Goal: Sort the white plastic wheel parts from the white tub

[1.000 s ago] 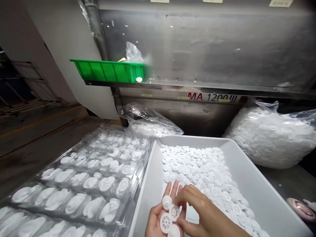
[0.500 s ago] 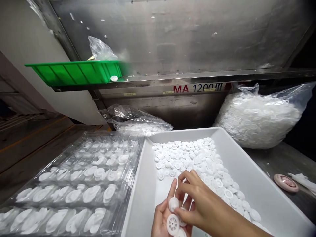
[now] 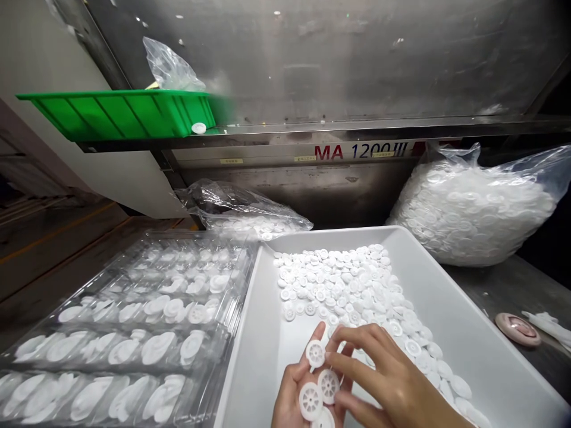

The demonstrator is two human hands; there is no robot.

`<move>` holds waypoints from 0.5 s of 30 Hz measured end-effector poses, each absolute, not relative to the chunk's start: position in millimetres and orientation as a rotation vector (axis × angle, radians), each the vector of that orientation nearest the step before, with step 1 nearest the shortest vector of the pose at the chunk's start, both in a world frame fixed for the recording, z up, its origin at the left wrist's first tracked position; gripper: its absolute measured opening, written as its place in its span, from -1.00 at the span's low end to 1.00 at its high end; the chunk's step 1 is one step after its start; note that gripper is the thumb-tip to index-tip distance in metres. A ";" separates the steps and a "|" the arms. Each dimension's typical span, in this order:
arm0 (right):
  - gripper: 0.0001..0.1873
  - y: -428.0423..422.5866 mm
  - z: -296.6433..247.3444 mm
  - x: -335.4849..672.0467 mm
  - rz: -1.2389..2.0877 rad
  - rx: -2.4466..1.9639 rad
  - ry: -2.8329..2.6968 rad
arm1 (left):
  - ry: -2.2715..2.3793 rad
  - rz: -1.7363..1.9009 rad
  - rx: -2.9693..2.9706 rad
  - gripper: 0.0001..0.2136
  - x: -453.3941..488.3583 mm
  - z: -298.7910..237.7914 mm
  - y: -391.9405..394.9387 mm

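My left hand (image 3: 292, 398) lies palm up over the white tray (image 3: 450, 333), cupping several small white spoked plastic wheels (image 3: 317, 380) on its fingers. My right hand (image 3: 392, 380) reaches across from the right, its fingers bent and its fingertips touching the wheels on my left palm. A heap of the same loose white wheels (image 3: 352, 291) fills the far and right side of the tray.
Clear blister trays (image 3: 134, 321) with white parts in their pockets lie to the left. A big bag of white parts (image 3: 473, 208) sits at the right, a smaller bag (image 3: 241, 211) behind. A green bin (image 3: 120, 113) rests on the machine ledge. A pink disc (image 3: 517, 328) lies far right.
The view has tilted slightly. My right hand's fingers came down and spread over the wheels on my left palm, and the wheels now lie shifted a little apart.
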State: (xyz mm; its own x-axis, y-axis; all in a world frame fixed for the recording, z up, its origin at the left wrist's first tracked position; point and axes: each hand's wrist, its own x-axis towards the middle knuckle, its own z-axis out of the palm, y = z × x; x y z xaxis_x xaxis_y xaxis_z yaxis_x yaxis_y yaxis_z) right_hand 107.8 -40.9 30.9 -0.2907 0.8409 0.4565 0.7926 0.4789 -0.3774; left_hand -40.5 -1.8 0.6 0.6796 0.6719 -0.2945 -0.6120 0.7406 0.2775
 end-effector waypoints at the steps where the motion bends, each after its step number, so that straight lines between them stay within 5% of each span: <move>1: -0.74 -43.1 27.1 105.9 0.104 -1.364 -2.076 | 0.383 0.726 0.153 -0.64 -40.5 0.3 -1.5; 8: -0.93 -43.2 10.3 88.6 0.042 -1.387 -1.917 | 0.320 0.733 0.153 -0.63 -38.6 -1.8 -2.2; 15: -0.75 -47.1 16.0 113.3 -0.247 -1.296 -2.251 | 0.242 0.744 0.187 -0.60 -40.9 -0.6 -0.1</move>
